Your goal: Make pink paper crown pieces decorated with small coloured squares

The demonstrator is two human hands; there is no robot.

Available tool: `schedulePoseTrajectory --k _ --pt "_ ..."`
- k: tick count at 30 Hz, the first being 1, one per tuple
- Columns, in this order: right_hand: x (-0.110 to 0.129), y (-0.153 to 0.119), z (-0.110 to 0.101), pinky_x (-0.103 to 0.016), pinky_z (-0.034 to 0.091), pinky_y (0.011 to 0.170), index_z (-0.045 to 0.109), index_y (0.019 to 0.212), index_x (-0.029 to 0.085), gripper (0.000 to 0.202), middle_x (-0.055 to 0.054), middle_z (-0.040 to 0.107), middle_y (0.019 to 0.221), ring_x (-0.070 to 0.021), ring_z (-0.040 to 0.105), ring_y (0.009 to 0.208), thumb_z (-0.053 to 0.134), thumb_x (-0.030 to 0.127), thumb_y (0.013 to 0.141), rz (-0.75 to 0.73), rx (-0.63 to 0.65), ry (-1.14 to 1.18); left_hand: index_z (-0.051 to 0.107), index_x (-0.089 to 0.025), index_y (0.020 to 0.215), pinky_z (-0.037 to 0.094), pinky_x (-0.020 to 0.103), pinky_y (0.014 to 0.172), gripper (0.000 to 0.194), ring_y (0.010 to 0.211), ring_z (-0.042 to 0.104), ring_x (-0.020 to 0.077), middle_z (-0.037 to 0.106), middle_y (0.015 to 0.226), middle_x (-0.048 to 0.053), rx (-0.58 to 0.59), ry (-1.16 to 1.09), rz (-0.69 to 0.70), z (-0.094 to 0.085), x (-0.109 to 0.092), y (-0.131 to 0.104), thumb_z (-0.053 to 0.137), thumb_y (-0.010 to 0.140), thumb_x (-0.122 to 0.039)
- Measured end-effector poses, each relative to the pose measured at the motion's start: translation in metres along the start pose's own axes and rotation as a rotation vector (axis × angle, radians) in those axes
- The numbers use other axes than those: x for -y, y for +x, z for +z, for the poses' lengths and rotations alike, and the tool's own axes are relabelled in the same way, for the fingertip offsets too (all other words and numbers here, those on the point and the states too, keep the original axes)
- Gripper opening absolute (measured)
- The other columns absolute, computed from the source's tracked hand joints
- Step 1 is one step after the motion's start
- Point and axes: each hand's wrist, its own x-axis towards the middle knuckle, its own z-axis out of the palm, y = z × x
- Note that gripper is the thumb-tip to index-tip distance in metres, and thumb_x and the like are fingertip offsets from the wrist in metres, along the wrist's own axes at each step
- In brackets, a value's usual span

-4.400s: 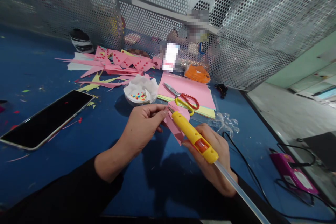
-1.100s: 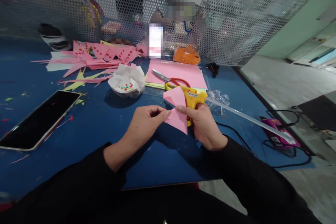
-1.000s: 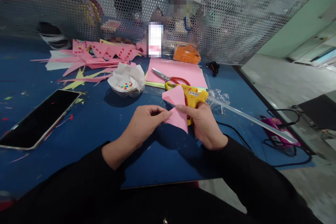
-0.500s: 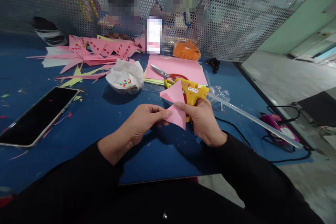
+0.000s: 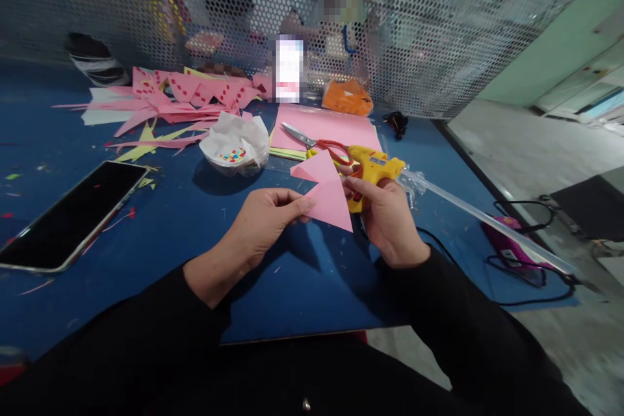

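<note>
Between thumb and fingers, my left hand pinches the lower left edge of a folded pink paper piece, which has a notch on its left side. My right hand is wrapped round the handle of a yellow glue gun, just right of the paper. A long clear glue stick sticks out of the gun's back toward the right. The gun's nozzle end is partly hidden behind the paper. Scissors with red handles lie on a stack of pink sheets behind it.
A paper-lined bowl with small coloured bits stands left of the stack. Pink cut strips are heaped at the back left. A dark phone lies on the left. Near the right edge are a purple box and black cables.
My right hand has moved slightly right with the glue gun, and its thumb has come off the pink paper. My left hand still holds the paper, which now looks flatter.
</note>
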Motion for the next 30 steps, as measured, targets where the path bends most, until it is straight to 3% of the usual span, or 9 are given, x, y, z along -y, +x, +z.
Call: schedulePoseTrajectory --k 4,10,14,16,21,26,30 --pt "0.002 0.004 -0.004 -0.023 0.052 0.068 0.069 0.087 0.019 0.021 0.001 0.070 0.087 -0.0101 0.064 0.072 0.078 0.015 0.069 0.029 0.025 0.064 0.073 -0.020 0.058 0.042 0.029 0.065 0.026 0.061 0.054 0.0131 0.069 0.060 0.002 -0.013 0.001 0.016 -0.001 -0.001 0.000 0.087 0.060 -0.041" --pt "0.008 0.000 -0.001 -0.026 0.052 0.058 0.069 0.104 0.024 0.031 0.000 0.071 0.088 -0.0124 0.063 0.067 0.076 0.041 0.080 0.042 0.052 0.016 0.072 -0.020 0.059 0.043 0.029 0.065 0.024 0.061 0.054 0.0136 0.068 0.061 0.002 -0.015 0.028 0.022 -0.001 -0.002 -0.001 0.084 0.065 -0.040" --pt "0.010 0.001 -0.001 -0.023 0.046 0.053 0.070 0.103 0.024 0.035 0.008 0.057 0.066 -0.0079 0.050 0.054 0.083 0.035 0.072 0.025 0.058 -0.029 0.072 -0.020 0.059 0.043 0.029 0.066 0.022 0.062 0.054 0.0137 0.068 0.062 0.001 -0.030 0.078 0.046 -0.001 -0.004 -0.003 0.081 0.069 -0.038" --pt "0.010 0.002 -0.002 -0.022 0.042 0.050 0.069 0.100 0.024 0.036 0.009 0.055 0.065 -0.0072 0.045 0.052 0.084 0.031 0.068 0.014 0.039 -0.057 0.072 -0.020 0.059 0.043 0.029 0.066 0.022 0.061 0.054 0.0139 0.068 0.062 0.001 -0.042 0.112 0.062 -0.001 -0.004 -0.003 0.078 0.071 -0.038" --pt "0.007 0.000 -0.002 -0.023 0.039 0.047 0.069 0.099 0.024 0.038 0.005 0.065 0.077 -0.0071 0.046 0.051 0.085 0.034 0.066 0.000 0.047 -0.159 0.072 -0.020 0.060 0.042 0.029 0.066 0.022 0.062 0.056 0.0143 0.069 0.063 0.001 -0.024 0.175 0.100 -0.001 -0.002 -0.002 0.076 0.074 -0.037" --pt "0.005 -0.004 0.000 -0.024 0.037 0.046 0.068 0.090 0.020 0.034 0.009 0.054 0.057 -0.0071 0.043 0.045 0.086 0.029 0.063 0.002 0.070 -0.245 0.071 -0.020 0.059 0.043 0.029 0.067 0.023 0.063 0.058 0.0149 0.069 0.064 0.001 -0.001 0.192 0.107 -0.001 0.001 -0.002 0.076 0.074 -0.036" --pt "0.006 -0.004 0.001 -0.023 0.035 0.045 0.066 0.083 0.019 0.030 0.008 0.053 0.052 -0.0071 0.043 0.044 0.085 0.026 0.061 -0.026 0.038 -0.284 0.074 -0.021 0.062 0.044 0.030 0.068 0.022 0.063 0.058 0.0154 0.070 0.063 0.002 0.021 0.150 0.080 -0.001 0.002 -0.001 0.078 0.074 -0.039"
